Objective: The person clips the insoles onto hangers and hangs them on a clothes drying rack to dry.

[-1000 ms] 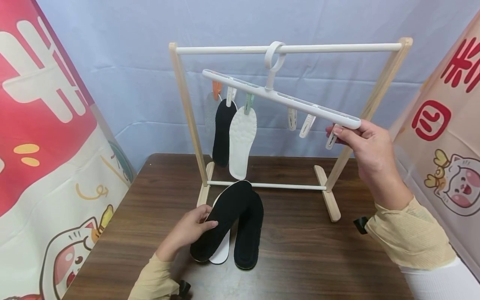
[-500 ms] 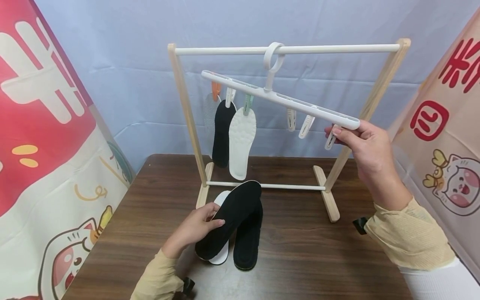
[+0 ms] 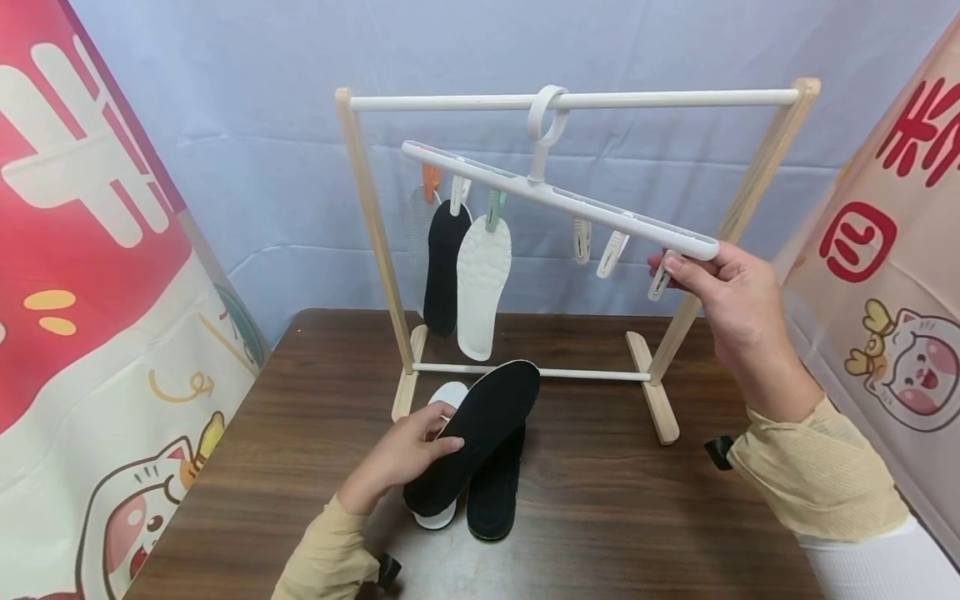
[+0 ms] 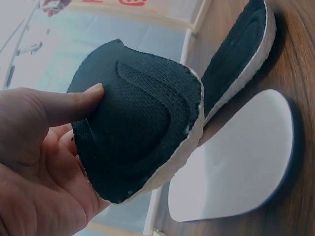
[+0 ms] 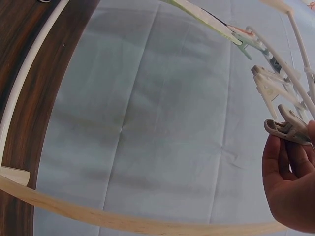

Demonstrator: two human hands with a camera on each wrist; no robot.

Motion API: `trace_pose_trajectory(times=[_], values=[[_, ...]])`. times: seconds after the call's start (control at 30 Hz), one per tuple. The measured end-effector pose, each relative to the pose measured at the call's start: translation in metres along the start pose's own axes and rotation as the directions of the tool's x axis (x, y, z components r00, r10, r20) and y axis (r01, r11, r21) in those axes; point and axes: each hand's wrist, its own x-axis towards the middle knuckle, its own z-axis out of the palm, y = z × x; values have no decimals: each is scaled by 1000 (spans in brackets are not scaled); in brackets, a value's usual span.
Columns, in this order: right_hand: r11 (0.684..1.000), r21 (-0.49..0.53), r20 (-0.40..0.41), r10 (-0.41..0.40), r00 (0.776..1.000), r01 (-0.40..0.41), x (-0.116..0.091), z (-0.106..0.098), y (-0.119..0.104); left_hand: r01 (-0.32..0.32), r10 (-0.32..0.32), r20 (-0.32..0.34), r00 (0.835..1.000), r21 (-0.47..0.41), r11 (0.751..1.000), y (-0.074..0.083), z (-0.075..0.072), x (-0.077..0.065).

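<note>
My left hand [image 3: 397, 458] grips a black insole [image 3: 480, 433], thumb on its black face and fingers behind. In the left wrist view the raised insole [image 4: 142, 113] shows a pale underside edge. Below it on the table lie another black insole [image 3: 497, 492] and one white-side-up insole [image 3: 438, 518]. My right hand [image 3: 742, 308] pinches a white clip [image 3: 660, 279] at the right end of the white hanger [image 3: 570, 200]. That end tilts down. In the right wrist view the clip [image 5: 285, 130] sits between thumb and fingers, with no insole in it.
The hanger hooks over the white rod [image 3: 675, 98] of a wooden-legged rack. Its left clips carry a black insole [image 3: 446, 271], a white insole [image 3: 483, 287] and a greyish one behind. Two more white clips [image 3: 612, 254] hang inward of my right hand. Brown table [image 3: 300, 400] beneath.
My left hand has moved slightly right with the black insole, uncovering more of the white insole underneath. My right hand and the hanger have stayed nearly still.
</note>
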Motion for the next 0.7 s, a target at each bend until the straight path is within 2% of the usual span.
trace_pose_trajectory(times=[0.33, 0.7], values=[[1000, -15, -4, 0, 1000, 0, -1, 0, 0, -84, 84, 25, 996, 1, 996, 9, 6, 5], [1000, -15, 0, 0, 1000, 0, -1, 1, 0, -96, 98, 56, 994, -37, 995, 26, 11, 12]])
